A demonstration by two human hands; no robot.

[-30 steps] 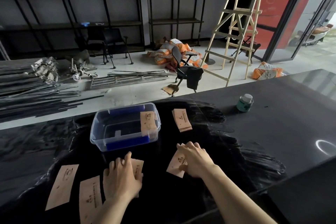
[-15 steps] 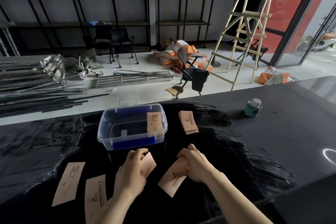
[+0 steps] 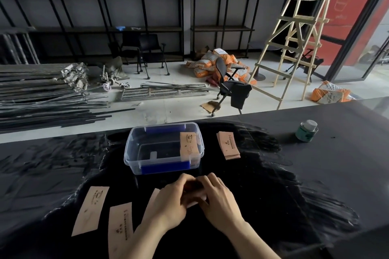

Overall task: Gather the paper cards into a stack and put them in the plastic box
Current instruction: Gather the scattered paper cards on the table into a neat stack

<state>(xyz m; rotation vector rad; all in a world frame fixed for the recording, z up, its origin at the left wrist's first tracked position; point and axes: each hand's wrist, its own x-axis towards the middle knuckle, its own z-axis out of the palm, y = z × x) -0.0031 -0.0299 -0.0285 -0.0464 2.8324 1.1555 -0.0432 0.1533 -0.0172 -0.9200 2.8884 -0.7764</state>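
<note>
Main risk here, I'd say, is the little bundle fanning out or a card slipping loose, because the left hand and right hand are pressed together around a few paper cards just in front of the plastic box, and thin cards squeezed from both sides like to skew instead of squaring up. Both hands are curled closed on that bundle, fingertips meeting on top, so most of it is hidden (can't tell how many cards are in there). Other thing that could bite: forgetting the strays. Two loose cards lie flat on the dark table well off to the left, and a small stack sits just right of the box, so dropping this bundle in now would mean several trips. One card is propped against the box's right inner wall, tilted, which might snag whatever lands on it. The cards themselves look like narrow tan paper strips with small dark print, flat and uncreased where visible. The box is clear with blue clips, lid off.
</note>
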